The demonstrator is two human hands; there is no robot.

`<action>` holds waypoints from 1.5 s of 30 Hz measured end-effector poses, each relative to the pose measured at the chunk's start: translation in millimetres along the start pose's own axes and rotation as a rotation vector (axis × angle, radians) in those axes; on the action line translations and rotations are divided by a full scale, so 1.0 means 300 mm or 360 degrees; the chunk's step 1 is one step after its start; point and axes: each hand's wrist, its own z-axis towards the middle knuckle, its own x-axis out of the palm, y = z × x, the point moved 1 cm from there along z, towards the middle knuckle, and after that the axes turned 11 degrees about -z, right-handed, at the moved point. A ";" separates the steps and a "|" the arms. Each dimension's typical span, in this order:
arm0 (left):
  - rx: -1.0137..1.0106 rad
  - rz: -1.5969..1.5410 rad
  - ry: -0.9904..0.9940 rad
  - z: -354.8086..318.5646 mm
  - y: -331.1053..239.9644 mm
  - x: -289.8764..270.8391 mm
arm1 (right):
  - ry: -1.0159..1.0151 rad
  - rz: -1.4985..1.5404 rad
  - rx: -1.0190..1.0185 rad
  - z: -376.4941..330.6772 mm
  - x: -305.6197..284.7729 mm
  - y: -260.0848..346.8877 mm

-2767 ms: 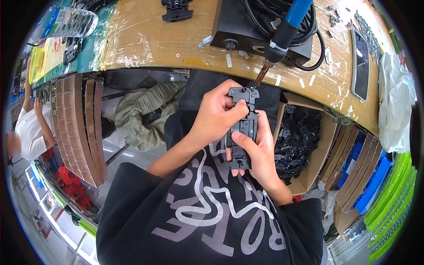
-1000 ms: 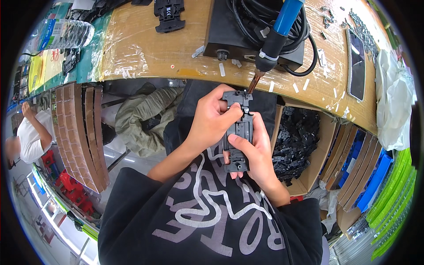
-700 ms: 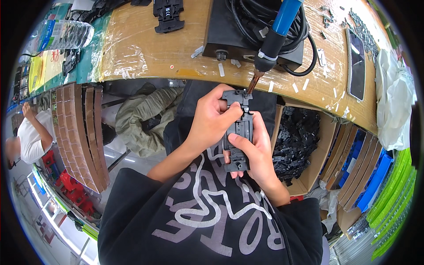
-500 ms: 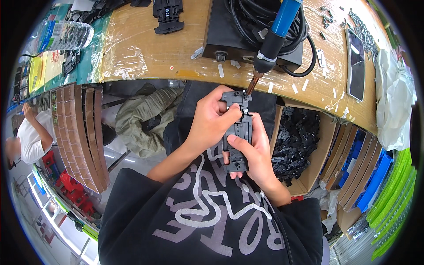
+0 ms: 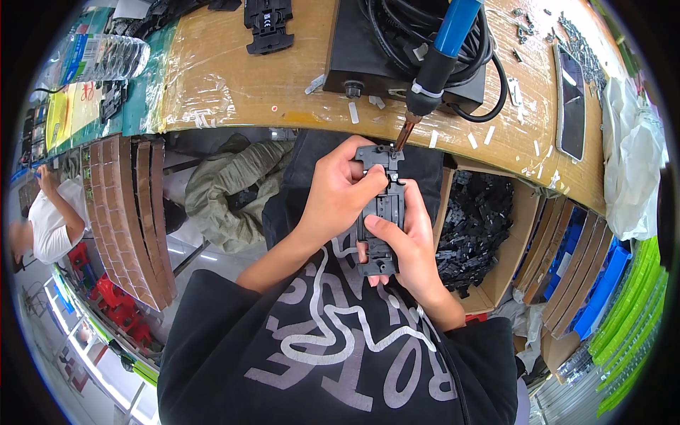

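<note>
At the centre of the view, close to the person's chest, both hands hold a long black plastic part (image 5: pixel 380 212) upright. The right hand (image 5: pixel 404 244) wraps its lower half, thumb laid across the front and fingers closed behind it. The left hand (image 5: pixel 338 195) clamps the upper half from the 9 o'clock side, its fingertips curled over the part's left edge near the top.

Just past the top of the part, toward 1 o'clock, the copper-coloured tip of a hanging electric screwdriver (image 5: pixel 433 67) meets the part's upper end; its body is blue above and black below.

At 3 o'clock from the hands, an open cardboard box (image 5: pixel 496 280) holds a heap of small black parts (image 5: pixel 478 223).

Farther out at 12 o'clock, the wooden workbench (image 5: pixel 234 78) carries a black box (image 5: pixel 365 53) with coiled black cable on top, and another black plastic part (image 5: pixel 268 25) lies at 11 o'clock. A dark phone (image 5: pixel 571 103) rests on the bench at 2 o'clock, and a plastic water bottle (image 5: pixel 103 57) lies at 10 o'clock.

At 9 o'clock, far off, another person in a white shirt (image 5: pixel 46 223) is at work.
</note>
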 end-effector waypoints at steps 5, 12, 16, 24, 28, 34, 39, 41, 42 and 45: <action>0.0008 0.0003 0.0023 -0.003 0.005 -0.007 | 0.0009 -0.0032 0.0016 -0.002 0.001 0.000; -0.0016 -0.0021 0.0042 -0.025 0.024 -0.009 | 0.0019 -0.0073 0.0017 -0.020 -0.005 -0.016; 0.0003 0.0066 0.0051 -0.016 0.011 -0.006 | 0.0004 -0.0115 -0.0030 -0.019 -0.002 -0.010; 0.0100 0.0177 0.0011 -0.026 0.050 -0.016 | -0.0082 -0.0325 0.0056 -0.028 -0.003 0.006; 0.0128 0.0061 0.0104 -0.021 0.069 -0.020 | -0.0002 -0.0394 -0.0027 -0.021 -0.030 0.005; -0.0340 0.0857 0.0409 -0.017 -0.018 -0.050 | 0.0084 -0.0544 0.0083 -0.022 -0.156 -0.030; -0.0223 0.0906 0.0330 -0.033 -0.192 -0.120 | -0.0714 -0.0352 0.0052 0.019 -0.446 -0.130; -0.0102 0.0838 0.0107 -0.039 -0.302 -0.136 | -0.1082 -0.0269 0.0006 0.051 -0.659 -0.238; 0.0018 0.0800 0.0003 -0.030 -0.342 -0.147 | -0.1263 -0.0269 -0.0040 0.071 -0.772 -0.304; 0.0455 0.0841 -0.0351 0.062 -0.419 -0.153 | -0.1847 -0.0265 0.0036 0.072 -1.067 -0.550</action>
